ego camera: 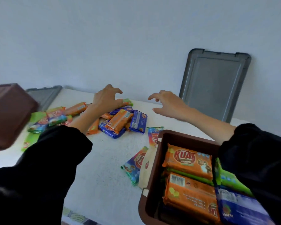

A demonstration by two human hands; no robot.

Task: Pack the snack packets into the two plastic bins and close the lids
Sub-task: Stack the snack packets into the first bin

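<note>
Sole head-worn wide-angle cam is looking fwd & down across table (pixel 104 159) toward wall (pixel 136 38), sitting close behind left hand (pixel 106 99) & right hand (pixel 168 103).

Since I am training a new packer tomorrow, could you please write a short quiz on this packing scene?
1. True or false: the grey lid leans against the wall.
2. What does the right hand hold? A) an orange packet B) nothing C) a lid
3. Fill in: the packet marked KUAT in the brown bin is ____ in colour.
Key: 1 true; 2 B; 3 orange.
</note>
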